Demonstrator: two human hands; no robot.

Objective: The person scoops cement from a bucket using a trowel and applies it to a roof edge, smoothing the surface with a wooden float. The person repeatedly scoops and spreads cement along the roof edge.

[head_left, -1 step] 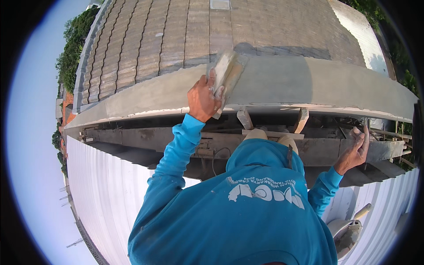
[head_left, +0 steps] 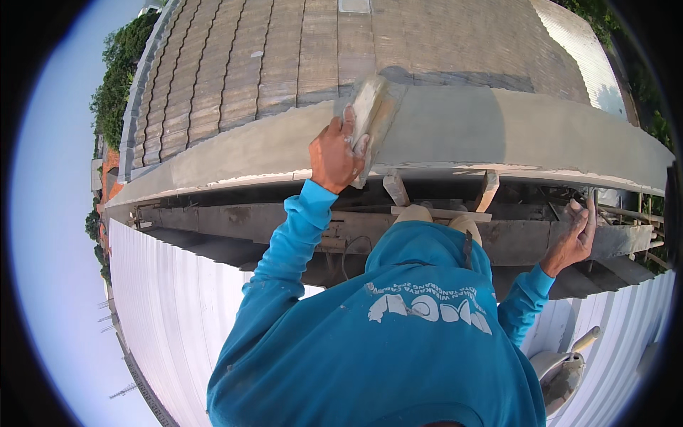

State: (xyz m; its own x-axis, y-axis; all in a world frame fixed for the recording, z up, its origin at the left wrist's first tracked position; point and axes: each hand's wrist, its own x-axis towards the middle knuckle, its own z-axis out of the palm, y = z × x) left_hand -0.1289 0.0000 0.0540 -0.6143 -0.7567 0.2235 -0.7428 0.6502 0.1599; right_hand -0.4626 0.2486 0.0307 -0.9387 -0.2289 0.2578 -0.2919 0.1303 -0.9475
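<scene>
My left hand (head_left: 334, 153) is raised and grips a pale, mortar-smeared plastering float (head_left: 371, 114). The float presses flat against a long grey cement fascia band (head_left: 498, 135) along the roof's edge. The band looks wet and darker to the right of the float. My right hand (head_left: 576, 235) is up at the right with its fingers spread, holding nothing, close to the dark timber frame (head_left: 526, 238) under the band. Both sleeves are bright blue.
Above the band rises a weathered tiled roof (head_left: 284, 50). White corrugated sheeting (head_left: 171, 306) lies below on the left and right. A grey scoop-like tool with a pale handle (head_left: 565, 366) rests at the lower right. Wooden props (head_left: 395, 188) stick out beneath the band.
</scene>
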